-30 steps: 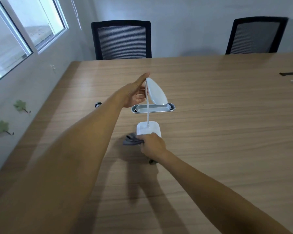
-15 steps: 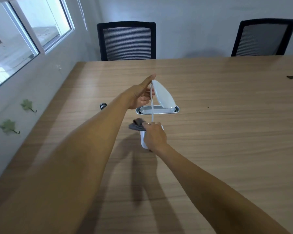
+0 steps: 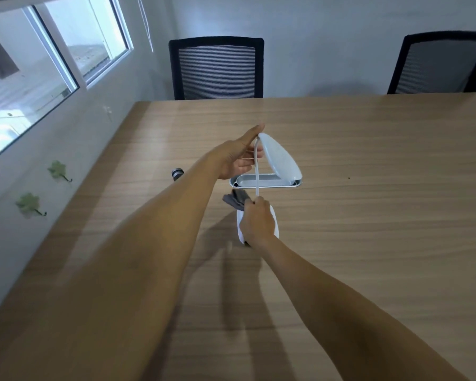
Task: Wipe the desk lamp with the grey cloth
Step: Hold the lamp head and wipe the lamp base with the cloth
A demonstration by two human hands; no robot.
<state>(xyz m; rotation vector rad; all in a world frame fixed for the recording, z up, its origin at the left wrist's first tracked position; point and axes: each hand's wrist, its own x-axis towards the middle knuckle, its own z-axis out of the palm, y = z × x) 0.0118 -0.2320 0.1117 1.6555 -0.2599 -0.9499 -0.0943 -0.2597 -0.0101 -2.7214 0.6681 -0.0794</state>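
Observation:
A white desk lamp (image 3: 279, 158) stands on the wooden table (image 3: 368, 215), its oval head tilted and joined by a thin curved neck to a white base mostly hidden under my right hand. My left hand (image 3: 238, 158) holds the lamp head from behind, thumb on its top edge. My right hand (image 3: 257, 220) grips the grey cloth (image 3: 235, 199) and presses it against the lower end of the neck, just above the base. Part of the cloth sticks out to the left of my fingers.
A silver oval cable tray (image 3: 264, 182) is set into the table right behind the lamp. A small dark cylindrical object (image 3: 177, 173) lies at the table's left edge. Two black mesh chairs (image 3: 216, 68) stand at the far side. A wall with windows runs along the left.
My right hand has lifted the cloth from the table beside the base up onto the bottom of the lamp neck. The left hand has kept its hold on the lamp head.

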